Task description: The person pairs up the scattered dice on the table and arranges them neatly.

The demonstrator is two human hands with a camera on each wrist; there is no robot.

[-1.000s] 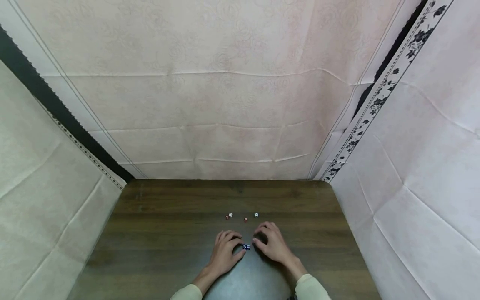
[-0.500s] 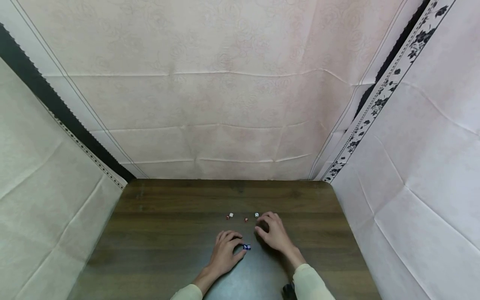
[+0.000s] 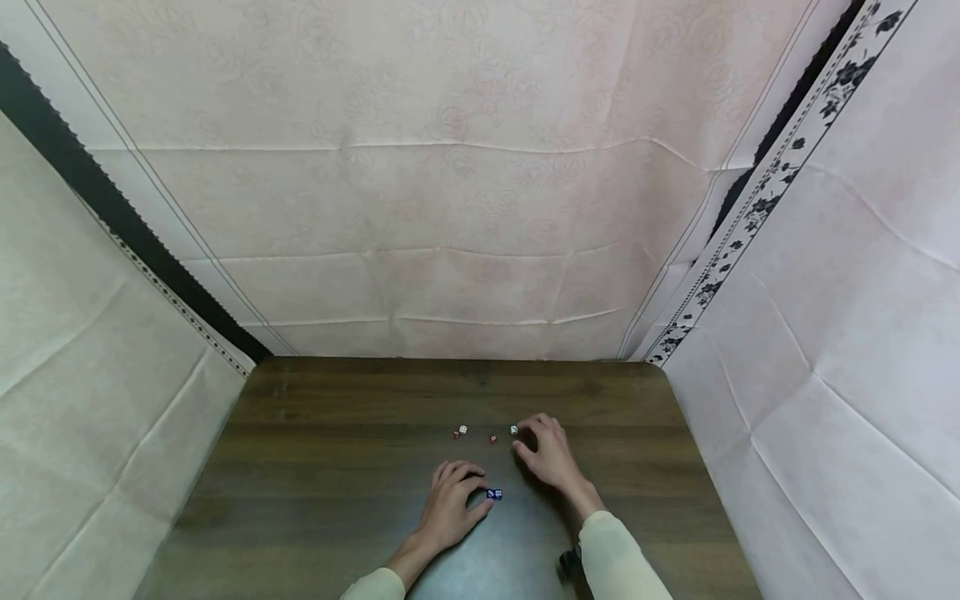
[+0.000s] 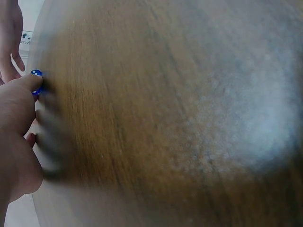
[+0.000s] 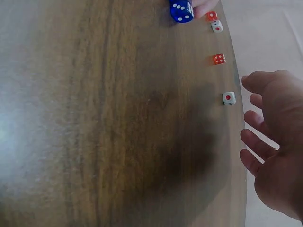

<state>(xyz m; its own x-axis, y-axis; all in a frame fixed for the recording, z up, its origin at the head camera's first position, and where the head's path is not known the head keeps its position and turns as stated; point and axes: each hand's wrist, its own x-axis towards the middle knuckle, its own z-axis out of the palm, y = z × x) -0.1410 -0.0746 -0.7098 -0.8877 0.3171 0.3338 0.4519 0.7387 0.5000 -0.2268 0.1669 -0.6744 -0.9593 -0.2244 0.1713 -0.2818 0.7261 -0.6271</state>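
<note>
Your left hand [image 3: 450, 504] rests on the desk [image 3: 337, 467] with its fingers loosely curled, and its fingertip touches the blue die [image 3: 493, 494], which sits on the wood just to the right of that hand. In the left wrist view only a sliver of the blue die shows past the fingertip, so you cannot tell whether it is pinched or merely touched.

Your right hand [image 3: 550, 454] is farther out over the desk, its fingers relaxed and slightly spread, holding nothing. A white die [image 3: 513, 430] showing a single red dot lies just beside the fingertips [image 5: 253, 82] of that hand, on their left, apart from them in the right wrist view.

Left of that white die, away from your right hand, sits a red die [image 3: 492, 438] with white dots. Beyond it, ahead of your left hand, a second white die [image 3: 462, 430] and a second red die [image 3: 454, 434] lie close together.

The blue die shows white dots and sits nearer to you than the other four, between your two hands.

Pale sleeves [image 3: 615, 562] cover both wrists. Pinkish cloth [image 3: 450, 208] hangs behind and to the sides of the desk.
</note>
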